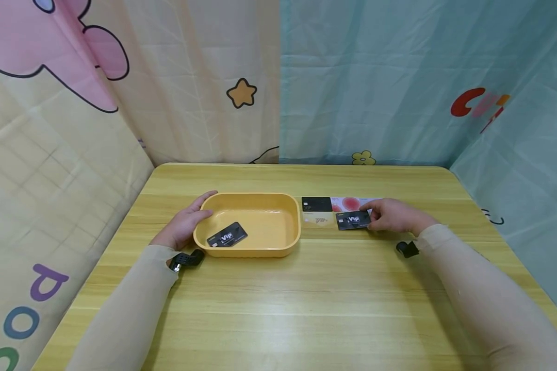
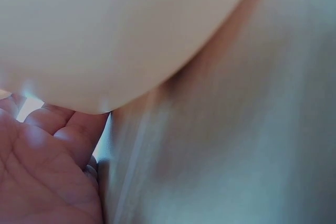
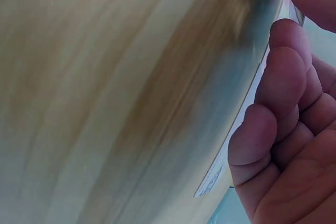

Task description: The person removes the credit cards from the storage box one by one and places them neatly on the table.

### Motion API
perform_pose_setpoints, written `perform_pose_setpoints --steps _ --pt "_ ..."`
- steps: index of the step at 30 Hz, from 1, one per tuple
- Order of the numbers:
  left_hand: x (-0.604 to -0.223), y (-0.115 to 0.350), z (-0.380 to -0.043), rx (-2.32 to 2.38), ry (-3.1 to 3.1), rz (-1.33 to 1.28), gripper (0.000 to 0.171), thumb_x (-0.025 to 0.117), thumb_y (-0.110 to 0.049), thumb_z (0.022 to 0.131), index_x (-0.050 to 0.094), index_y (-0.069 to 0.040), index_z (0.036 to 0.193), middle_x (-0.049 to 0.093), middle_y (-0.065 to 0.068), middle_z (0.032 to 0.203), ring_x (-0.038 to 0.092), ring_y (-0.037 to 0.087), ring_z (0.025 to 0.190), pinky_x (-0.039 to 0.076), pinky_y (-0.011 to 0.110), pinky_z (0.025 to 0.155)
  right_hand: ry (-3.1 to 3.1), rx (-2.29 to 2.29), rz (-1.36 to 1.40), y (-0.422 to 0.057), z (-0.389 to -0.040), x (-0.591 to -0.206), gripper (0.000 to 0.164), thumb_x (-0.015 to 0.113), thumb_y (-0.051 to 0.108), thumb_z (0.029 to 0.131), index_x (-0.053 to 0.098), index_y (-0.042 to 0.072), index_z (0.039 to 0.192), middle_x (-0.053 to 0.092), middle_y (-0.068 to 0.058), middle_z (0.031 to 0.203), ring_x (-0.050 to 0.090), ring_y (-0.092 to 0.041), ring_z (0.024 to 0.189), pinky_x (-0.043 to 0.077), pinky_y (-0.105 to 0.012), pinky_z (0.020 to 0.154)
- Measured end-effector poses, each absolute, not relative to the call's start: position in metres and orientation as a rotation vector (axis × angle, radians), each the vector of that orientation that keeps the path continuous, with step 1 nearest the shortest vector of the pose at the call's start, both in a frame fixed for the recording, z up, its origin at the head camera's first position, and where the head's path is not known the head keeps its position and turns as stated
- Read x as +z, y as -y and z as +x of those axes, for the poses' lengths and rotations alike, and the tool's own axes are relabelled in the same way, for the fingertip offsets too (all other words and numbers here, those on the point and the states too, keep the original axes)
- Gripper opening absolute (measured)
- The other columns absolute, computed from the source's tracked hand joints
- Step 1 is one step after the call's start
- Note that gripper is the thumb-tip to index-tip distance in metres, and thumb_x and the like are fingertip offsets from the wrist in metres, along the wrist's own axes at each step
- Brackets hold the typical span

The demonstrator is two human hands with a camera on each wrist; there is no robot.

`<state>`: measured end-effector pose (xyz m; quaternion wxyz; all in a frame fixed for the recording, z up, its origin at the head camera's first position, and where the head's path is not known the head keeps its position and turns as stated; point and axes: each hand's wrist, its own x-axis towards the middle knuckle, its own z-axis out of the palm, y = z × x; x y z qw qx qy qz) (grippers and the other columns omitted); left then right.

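My left hand holds the left end of a yellow rectangular tray, thumb over the rim and fingers along the outside. In the left wrist view, the fingers lie against the tray's blurred outer wall. Inside the tray, a black Vip card lies at a slant. To the right, my right hand pinches another black Vip card by its right edge. That card's edge shows between thumb and finger in the right wrist view, mostly hidden.
Beside the tray's right end lie a plain black card, a gold card and a pink patterned card, partly covered by the held card and hand. Printed curtains hang behind and beside the wooden table.
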<state>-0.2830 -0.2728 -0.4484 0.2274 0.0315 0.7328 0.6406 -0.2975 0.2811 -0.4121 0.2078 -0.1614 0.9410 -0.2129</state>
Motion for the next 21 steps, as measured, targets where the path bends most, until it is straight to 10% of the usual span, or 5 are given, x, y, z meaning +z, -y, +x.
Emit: perform_pose_setpoints --steps 21 --pt "-0.4477 0.2716 -0.2827 1.764 -2.033 0.087 0.058 0.039 -0.023 0.114 0.020 -0.039 0.167 0.032 0.016 0.167 0.066 0.022 0.121 0.061 0.032 0.091 -2.624 -0.524 -0.441 -0.2744 -0.3025 -0.4189 0.056 0.075 0.016 0.093 0.058 0.000 0.144 0.058 -0.002 0.077 0.053 -0.017 0.071 0.041 -0.030 0.066"
